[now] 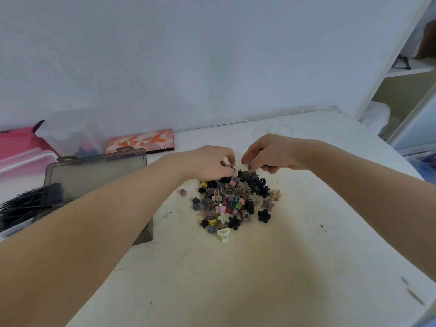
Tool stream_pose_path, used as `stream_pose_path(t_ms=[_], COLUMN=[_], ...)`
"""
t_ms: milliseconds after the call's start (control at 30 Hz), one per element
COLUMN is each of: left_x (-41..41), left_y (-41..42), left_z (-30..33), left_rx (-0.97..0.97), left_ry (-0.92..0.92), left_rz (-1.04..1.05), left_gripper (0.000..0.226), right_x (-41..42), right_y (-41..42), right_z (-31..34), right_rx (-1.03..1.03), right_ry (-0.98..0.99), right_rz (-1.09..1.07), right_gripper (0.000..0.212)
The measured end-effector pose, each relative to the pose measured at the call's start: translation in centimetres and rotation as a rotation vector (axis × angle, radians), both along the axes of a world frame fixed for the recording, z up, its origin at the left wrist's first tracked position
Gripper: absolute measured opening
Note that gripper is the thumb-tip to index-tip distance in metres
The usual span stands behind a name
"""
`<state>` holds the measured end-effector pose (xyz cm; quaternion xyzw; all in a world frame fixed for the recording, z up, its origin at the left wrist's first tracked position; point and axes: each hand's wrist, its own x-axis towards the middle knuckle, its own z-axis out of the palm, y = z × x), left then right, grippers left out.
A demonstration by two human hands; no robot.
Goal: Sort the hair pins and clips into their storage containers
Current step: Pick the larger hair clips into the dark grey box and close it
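A heap of small hair clips (236,201) in black, brown, beige and bright colours lies in the middle of the white table (259,267). My left hand (207,161) is at the heap's far edge, its fingers curled round a brown claw clip (227,165). Just to its right my right hand (271,154) hovers over the black clips with fingers bent downward; what its fingertips hold is unclear. A pile of black hair pins (18,208) lies at the far left beside an open smoky-grey box (94,175).
Along the wall stand a clear lidded tub (68,135), a pink-lidded container (21,159) and a floral-patterned case (141,140). A clear round dish (278,129) sits behind my right hand. White shelving (405,72) rises at the right.
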<state>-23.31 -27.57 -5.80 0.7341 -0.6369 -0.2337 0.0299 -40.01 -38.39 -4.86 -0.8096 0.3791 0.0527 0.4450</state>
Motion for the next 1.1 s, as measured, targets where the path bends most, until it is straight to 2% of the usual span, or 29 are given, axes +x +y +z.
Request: stream_pose_path(t_ms=[200,333,533,733,1000,1067,1100], left_x=[0.0,0.1,0.3,0.7,1.4,1.5,1.7], left_y=[-0.8,-1.0,-1.1,-0.9,-0.3,-0.1,-0.1], left_z=[-0.6,-1.0,-1.6,-1.3,-1.2,-1.2,-1.1], left_rx=[0.009,-0.045,-0.083,-0.137,-0.229,-0.255,-0.265], left_ry=[-0.121,-0.142,-0.176,-0.085,0.001,0.134,0.294], left_rz=[-0.054,-0.018,0.014,0.078,0.163,0.247,0.338], left_gripper=[0.041,0.034,0.025,0.012,0.013,0.015,0.017], right_x=[-0.2,0.2,1.2,1.9,1.6,1.5,1.5], right_y=[-0.2,0.2,0.5,0.9,0.9,0.9,0.8], right_z=[-0.4,-0.9,-0.7,-1.0,-1.4,-1.6,-1.7], right_rx=[-0.060,-0.085,-0.088,-0.210,-0.151,-0.129,-0.098], right_ry=[0.098,0.082,0.058,0.087,0.084,0.059,0.036], right_rz=[0.094,0.111,0.112,0.110,0.098,0.063,0.035], right_gripper=[0.025,0.018,0.022,0.012,0.020,0.022,0.022])
